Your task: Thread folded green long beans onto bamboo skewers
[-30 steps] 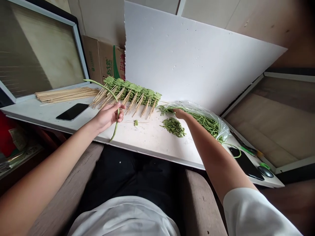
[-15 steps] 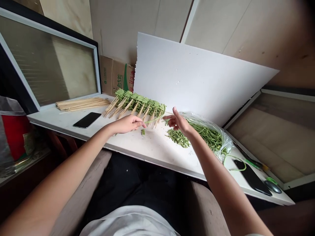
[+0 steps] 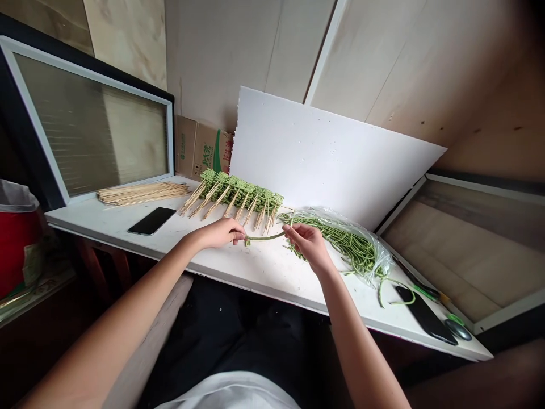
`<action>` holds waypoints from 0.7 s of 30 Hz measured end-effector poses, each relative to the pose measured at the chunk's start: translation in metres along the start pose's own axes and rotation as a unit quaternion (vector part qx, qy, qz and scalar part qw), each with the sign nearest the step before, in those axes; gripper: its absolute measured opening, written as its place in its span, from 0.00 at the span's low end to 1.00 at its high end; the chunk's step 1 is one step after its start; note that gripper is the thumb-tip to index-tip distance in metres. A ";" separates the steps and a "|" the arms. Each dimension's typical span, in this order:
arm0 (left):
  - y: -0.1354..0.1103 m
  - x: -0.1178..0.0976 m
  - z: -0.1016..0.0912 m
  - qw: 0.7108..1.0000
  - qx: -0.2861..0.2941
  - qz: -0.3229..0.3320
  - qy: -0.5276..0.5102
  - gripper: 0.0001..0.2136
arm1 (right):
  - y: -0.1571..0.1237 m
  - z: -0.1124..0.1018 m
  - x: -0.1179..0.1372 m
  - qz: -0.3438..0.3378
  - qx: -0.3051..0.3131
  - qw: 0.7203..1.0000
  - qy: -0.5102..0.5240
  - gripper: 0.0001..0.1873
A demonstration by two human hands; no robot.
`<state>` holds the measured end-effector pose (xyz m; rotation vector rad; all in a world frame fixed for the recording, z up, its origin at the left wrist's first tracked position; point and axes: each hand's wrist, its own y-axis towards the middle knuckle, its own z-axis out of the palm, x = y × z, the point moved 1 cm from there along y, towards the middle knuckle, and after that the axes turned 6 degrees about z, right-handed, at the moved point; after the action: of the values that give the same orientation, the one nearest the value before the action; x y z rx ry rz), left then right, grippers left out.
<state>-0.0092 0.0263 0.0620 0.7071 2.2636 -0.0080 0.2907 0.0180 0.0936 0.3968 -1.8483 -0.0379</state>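
Note:
My left hand (image 3: 223, 232) and my right hand (image 3: 307, 243) each pinch one end of a long green bean (image 3: 266, 237), stretched between them just above the white board table (image 3: 238, 266). Behind the hands lies a row of skewers (image 3: 236, 197) threaded with folded green beans, their wooden ends pointing toward me. A clear plastic bag of long beans (image 3: 353, 241) lies open right of my right hand. A small heap of cut bean pieces is mostly hidden behind that hand.
A bundle of bare bamboo skewers (image 3: 138, 193) and a black phone (image 3: 152, 220) lie at the left. Another phone (image 3: 426, 314) and a small dark round object (image 3: 457, 329) sit at the right end. A white foam board (image 3: 332, 153) and cardboard box (image 3: 202, 150) stand behind.
My left hand lowered the long bean from upright to level. My right hand left the bag and took hold of the bean's other end. The view tilted up.

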 end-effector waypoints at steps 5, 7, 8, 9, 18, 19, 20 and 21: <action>-0.006 -0.029 0.006 0.999 -0.002 0.014 -0.039 0.24 | -0.013 0.004 0.004 0.031 0.052 0.997 0.050 0.19; -0.008 -0.052 0.014 0.995 -0.005 0.052 -0.087 0.25 | -0.016 0.009 0.006 0.031 0.070 0.994 0.072 0.17; -0.009 -0.062 0.019 0.991 -0.009 0.072 -0.115 0.25 | -0.018 0.013 0.007 0.031 0.080 0.993 0.077 0.17; -0.009 -0.072 0.024 0.986 -0.012 0.095 -0.139 0.24 | -0.020 0.016 0.007 0.031 0.089 0.992 0.079 0.17; -0.016 -0.088 0.033 0.991 -0.023 0.102 -0.087 0.16 | -0.021 0.014 0.007 -0.069 0.070 0.990 0.100 0.19; -0.017 -0.089 0.032 0.991 -0.019 0.105 -0.080 0.17 | -0.020 0.013 0.006 -0.074 0.067 0.990 0.095 0.19; -0.019 -0.090 0.030 0.991 -0.021 0.108 -0.071 0.17 | -0.020 0.012 0.006 -0.078 0.062 0.991 0.091 0.18; -0.020 -0.091 0.028 0.992 -0.025 0.110 -0.061 0.17 | -0.020 0.011 0.005 -0.080 0.056 0.991 0.089 0.18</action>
<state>0.0513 -0.0407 0.0980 0.9013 2.0525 0.1084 0.2840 -0.0038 0.0903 0.6075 -1.6435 -0.0069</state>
